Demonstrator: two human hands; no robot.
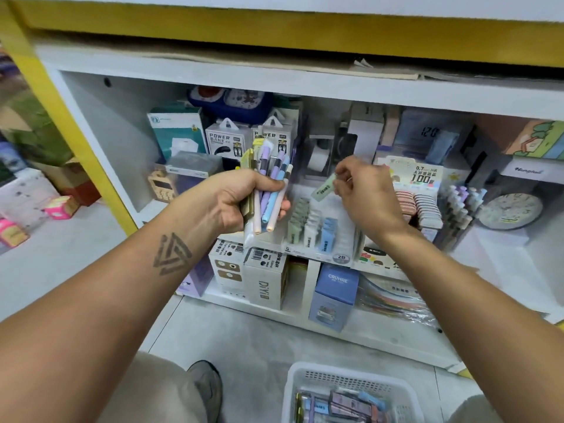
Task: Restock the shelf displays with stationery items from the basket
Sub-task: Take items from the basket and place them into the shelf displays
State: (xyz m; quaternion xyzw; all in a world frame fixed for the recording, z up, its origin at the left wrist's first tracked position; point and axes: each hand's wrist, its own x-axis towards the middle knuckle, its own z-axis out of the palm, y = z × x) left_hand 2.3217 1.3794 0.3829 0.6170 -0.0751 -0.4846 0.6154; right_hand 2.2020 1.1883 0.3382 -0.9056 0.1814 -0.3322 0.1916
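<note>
A: We start at the left. Our left hand (244,199) grips a bundle of pens (271,190), the fingers curled tight around the middle, tips pointing down, caps up. The bundle is in front of the shelf (100,123), not yet in any display.

B: How do we think they handle?

A: We judge them light and stiff, with smooth plastic barrels, so they can slide out of a loose fist. Holding around the middle seems right to us, and for placing we would take one pen near its cap.

B: And further right?

A: Our right hand (366,193) pinches a small green lead case (324,187) between thumb and fingertips. The other fingers are loosely curled. The case hangs just above the clear display tray (345,239), where green, white and blue cases stand in rows; the row on the right looks free. The case is light and hard, a little slippery we think, so we would hold it by the narrow edges.

B: What about the room?

A: The shelf is white with a yellow frame and full of boxes; a clock (509,210) stands at the far right. Below, on the grey floor, the white basket (305,389) holds more stationery, well apart from both hands.
</note>
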